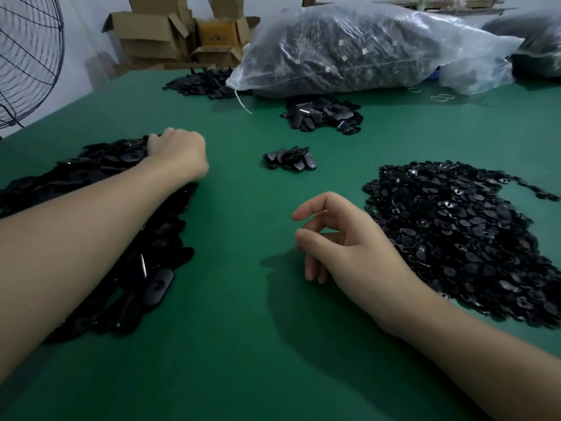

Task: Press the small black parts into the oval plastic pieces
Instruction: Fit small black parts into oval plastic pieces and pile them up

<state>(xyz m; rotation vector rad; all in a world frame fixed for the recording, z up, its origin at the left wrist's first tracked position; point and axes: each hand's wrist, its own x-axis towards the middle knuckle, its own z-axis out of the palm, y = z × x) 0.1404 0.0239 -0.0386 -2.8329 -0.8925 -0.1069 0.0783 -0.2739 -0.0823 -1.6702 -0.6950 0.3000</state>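
Observation:
A big heap of black oval plastic pieces [121, 268] lies on the left of the green table [236, 344]. My left hand [179, 150] reaches into the far end of that heap with its fingers curled down among the pieces; what they hold is hidden. A wide pile of small black parts [461, 238] spreads on the right. My right hand [343, 241] hovers just left of that pile, fingers loosely curled, thumb and forefinger apart, holding nothing. A small cluster of oval pieces [290, 159] sits in the middle.
A large clear plastic bag [364, 47] full of black pieces lies at the back, with two more piles of ovals [324, 113] [203, 83] beside it. Cardboard boxes [170, 34] stand behind. A fan [27, 56] is at the far left. Rubber bands [440, 98] lie at back right.

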